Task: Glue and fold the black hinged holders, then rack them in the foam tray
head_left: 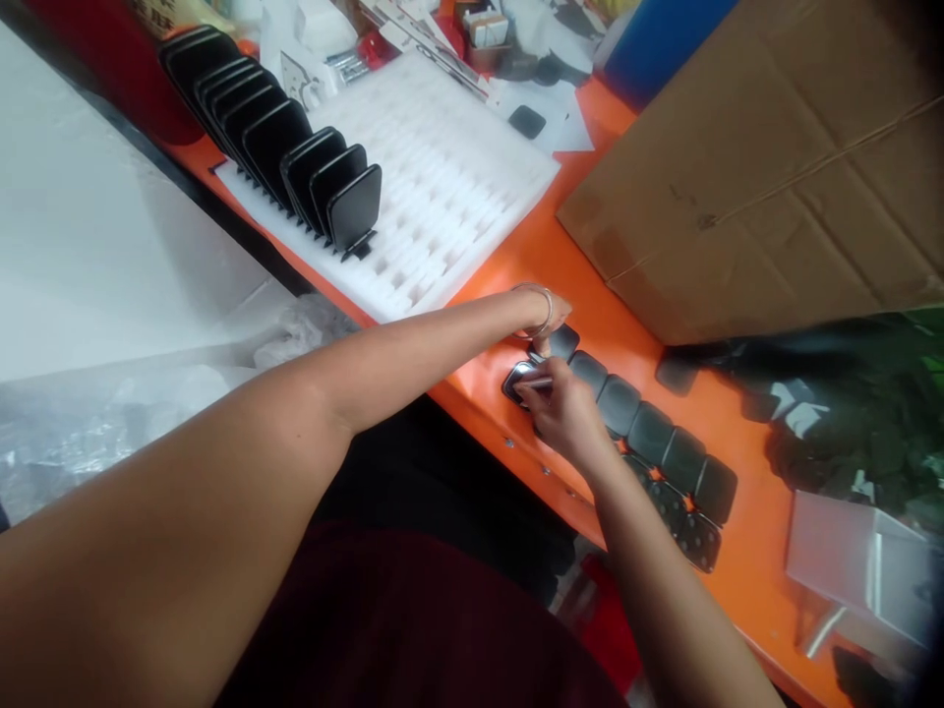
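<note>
My right hand (566,405) is closed around a slim, pen-like tool (541,382) held over a small black square plate (511,382) with a shiny face, near the front edge of the orange table. Just beyond it, my left hand (550,317), with a bangle at the wrist, is bent downward at the plate's far side. Its fingers look curled together; what they pinch is hidden. Beside my hands lies a row of dark square pads (618,405). Nearer the edge, partly behind my right forearm, are black dotted plates (699,539).
A white foam tray (449,147) holds several upright black plates (354,208) along its left side. A large cardboard box (774,177) stands at the right on the orange table (744,580). Further right are a dark pile (833,442) and a translucent bin (833,551).
</note>
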Demonstrator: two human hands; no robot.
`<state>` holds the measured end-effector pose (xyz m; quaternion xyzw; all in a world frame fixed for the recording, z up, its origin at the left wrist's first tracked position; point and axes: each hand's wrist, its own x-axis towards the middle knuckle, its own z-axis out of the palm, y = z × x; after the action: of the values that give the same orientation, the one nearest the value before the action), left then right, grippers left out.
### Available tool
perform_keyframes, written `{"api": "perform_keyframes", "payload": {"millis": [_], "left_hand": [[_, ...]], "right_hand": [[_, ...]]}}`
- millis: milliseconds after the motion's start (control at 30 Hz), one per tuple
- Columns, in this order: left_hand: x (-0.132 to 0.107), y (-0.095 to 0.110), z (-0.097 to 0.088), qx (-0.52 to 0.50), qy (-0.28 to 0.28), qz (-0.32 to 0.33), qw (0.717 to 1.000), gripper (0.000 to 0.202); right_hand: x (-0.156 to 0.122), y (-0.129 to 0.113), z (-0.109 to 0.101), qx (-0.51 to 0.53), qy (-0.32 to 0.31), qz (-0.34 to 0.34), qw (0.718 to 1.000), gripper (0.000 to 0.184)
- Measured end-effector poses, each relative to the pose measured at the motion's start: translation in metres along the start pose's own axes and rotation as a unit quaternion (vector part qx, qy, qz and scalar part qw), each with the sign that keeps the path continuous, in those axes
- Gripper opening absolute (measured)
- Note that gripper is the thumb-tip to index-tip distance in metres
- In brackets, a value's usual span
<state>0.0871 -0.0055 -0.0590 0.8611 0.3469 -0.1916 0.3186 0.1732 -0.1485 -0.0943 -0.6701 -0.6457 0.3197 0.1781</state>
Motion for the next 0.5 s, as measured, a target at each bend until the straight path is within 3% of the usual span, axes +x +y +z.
{"api": "perform_keyframes", "payload": {"millis": [267, 500], "left_hand": [[-0.001, 0.004, -0.001, 0.007, 0.014, 0.001, 1.000, 0.037], [0.005, -0.001, 0.003, 0.002, 0.015, 0.014, 1.000, 0.034]], "right_hand": [[0.001, 0.002, 0.013, -0.069, 0.023, -0.107, 0.992, 0.010], [-0.006, -0.007, 0.025, -0.112, 0.090, -0.082, 0.986, 0.008]]}}
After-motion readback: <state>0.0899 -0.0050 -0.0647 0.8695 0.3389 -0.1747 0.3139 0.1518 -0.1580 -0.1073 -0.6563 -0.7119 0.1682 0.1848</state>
